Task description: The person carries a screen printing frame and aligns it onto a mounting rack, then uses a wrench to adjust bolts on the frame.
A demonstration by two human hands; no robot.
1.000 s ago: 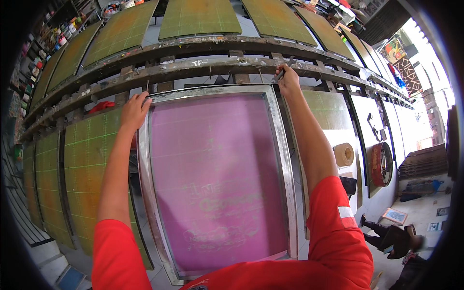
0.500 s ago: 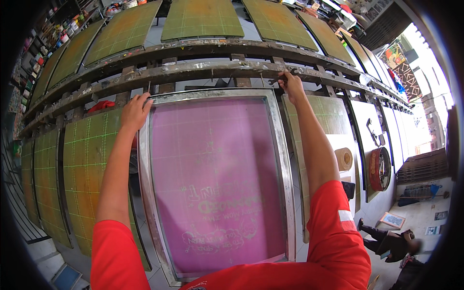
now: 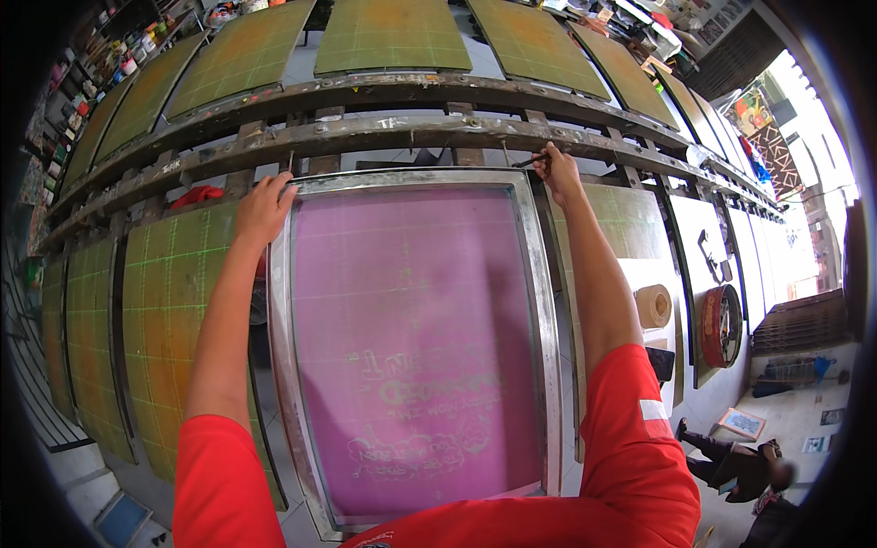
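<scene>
Head view: I see the printing screen (image 3: 416, 342), a metal frame with pink mesh, lying flat on a green gridded pallet at the middle of the counter (image 3: 164, 301).
Left hand (image 3: 263, 210): its grip lies pressed on the frame's far left corner, fingers curled over the edge.
Right hand (image 3: 559, 173): its grip pinches a thin dark tool (image 3: 533, 162) at the far right corner, against the rusty rail (image 3: 393, 128).
Step in hand: I judge the screen is being fixed or adjusted at the rail.
Next move: it calls for steady pressure from the left hand while the tool works.
Around: more green pallets (image 3: 388, 36), a tape roll (image 3: 653, 306), a person seated on the floor (image 3: 744, 461).
</scene>
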